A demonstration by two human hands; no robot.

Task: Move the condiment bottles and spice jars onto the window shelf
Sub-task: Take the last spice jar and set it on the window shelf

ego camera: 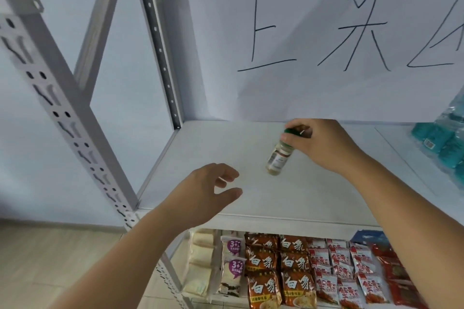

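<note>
Gripping spice jar (278, 155) by its green cap (291, 131) with right hand (317, 144), fingers and thumb curled round cap. Holding jar tilted, base low over middle of white shelf (200, 148); contact with shelf not discernible. Hovering left hand (202, 194) above shelf front edge, left of jar, fingers loosely parted and relaxed, grasping nothing.

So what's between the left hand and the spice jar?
Only bare white shelf separates the left hand from the spice jar, gripped by the right hand; the head view shows it.
</note>
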